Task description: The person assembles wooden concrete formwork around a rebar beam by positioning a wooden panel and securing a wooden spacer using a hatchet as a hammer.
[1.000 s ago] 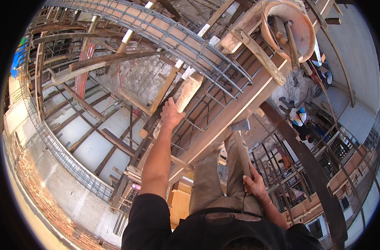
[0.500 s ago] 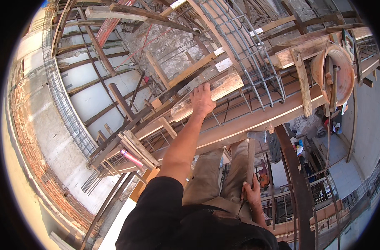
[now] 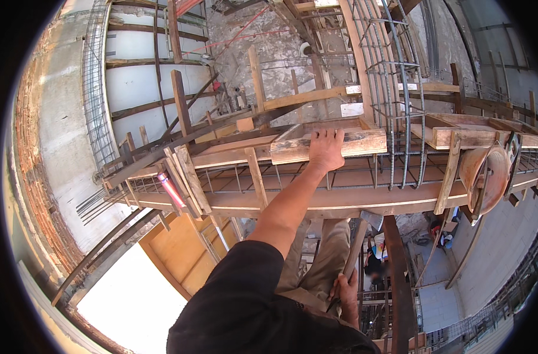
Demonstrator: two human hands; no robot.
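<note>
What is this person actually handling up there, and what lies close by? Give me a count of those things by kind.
Bare hands: 2, the left hand and the right hand
Short pale wooden plank under the left hand: 1
Long wooden handle held in the right hand: 1
Upright cage of steel reinforcing bars: 1
Round rusty metal wheel: 1
Pink tube: 1
Total: 7

The left arm is stretched far forward and up, nearly straight, bare below a black sleeve. The left hand [image 3: 326, 148] is laid palm down, fingers together and pointing away, the wrist slightly bent. The right arm is kept low beside the body, elbow bent. The right hand [image 3: 346, 293] is closed in a fist, knuckles outward, by the thigh.
</note>
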